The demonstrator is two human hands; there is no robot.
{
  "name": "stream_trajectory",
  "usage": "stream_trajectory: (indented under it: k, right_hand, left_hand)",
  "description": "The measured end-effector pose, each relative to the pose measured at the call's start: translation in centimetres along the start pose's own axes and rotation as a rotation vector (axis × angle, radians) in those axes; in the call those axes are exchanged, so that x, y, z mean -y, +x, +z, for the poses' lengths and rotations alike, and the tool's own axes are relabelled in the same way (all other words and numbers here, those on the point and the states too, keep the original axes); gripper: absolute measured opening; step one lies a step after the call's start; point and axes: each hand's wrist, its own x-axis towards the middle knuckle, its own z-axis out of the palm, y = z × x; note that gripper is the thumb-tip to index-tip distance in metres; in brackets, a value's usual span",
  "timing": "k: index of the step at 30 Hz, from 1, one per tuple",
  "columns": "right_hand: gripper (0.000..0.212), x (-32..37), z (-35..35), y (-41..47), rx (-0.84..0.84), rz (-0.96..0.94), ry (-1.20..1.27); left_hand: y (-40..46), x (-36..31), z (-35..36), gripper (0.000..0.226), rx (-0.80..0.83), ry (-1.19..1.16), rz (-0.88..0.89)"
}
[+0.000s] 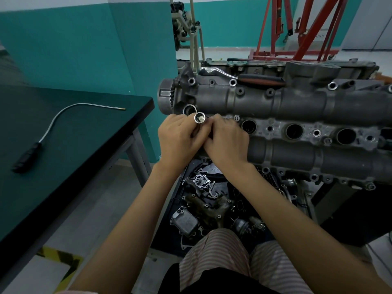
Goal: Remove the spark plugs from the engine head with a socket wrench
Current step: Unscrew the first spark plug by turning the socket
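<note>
The grey engine head (297, 102) lies across the right half of the view, with several round spark plug wells (294, 131) in a row along its middle. My left hand (180, 139) grips a silver spark plug socket (199, 117), its open end facing the camera with a small white tip showing inside. My right hand (228, 141) is pressed against the left one, fingers curled at the socket's lower part, which the hands hide. A ratchet wrench (250, 78) with a black and orange handle rests on top of the engine head behind.
A dark table (74, 132) stands at left with a flexible pick-up tool (48, 132) on it. Loose engine parts (203, 200) lie in a tray on the floor below the hands. A red engine hoist (307, 28) stands behind.
</note>
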Motion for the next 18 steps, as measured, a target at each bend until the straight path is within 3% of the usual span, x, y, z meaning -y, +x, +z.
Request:
stream_trajectory:
  k: [9, 15, 18]
  right_hand:
    - [0.021, -0.2, 0.33, -0.04, 0.0, -0.006, -0.004]
    - [0.021, -0.05, -0.05, -0.16, -0.006, -0.002, 0.054]
    - [0.015, -0.21, -0.05, -0.15, -0.006, -0.018, 0.072]
  left_hand:
    - [0.11, -0.38, -0.24, 0.032, 0.046, 0.002, -0.04]
    - [0.25, -0.32, 0.22, 0.053, -0.001, 0.062, -0.011]
    - [0.1, -0.23, 0.08, 0.051, 0.005, 0.029, -0.001]
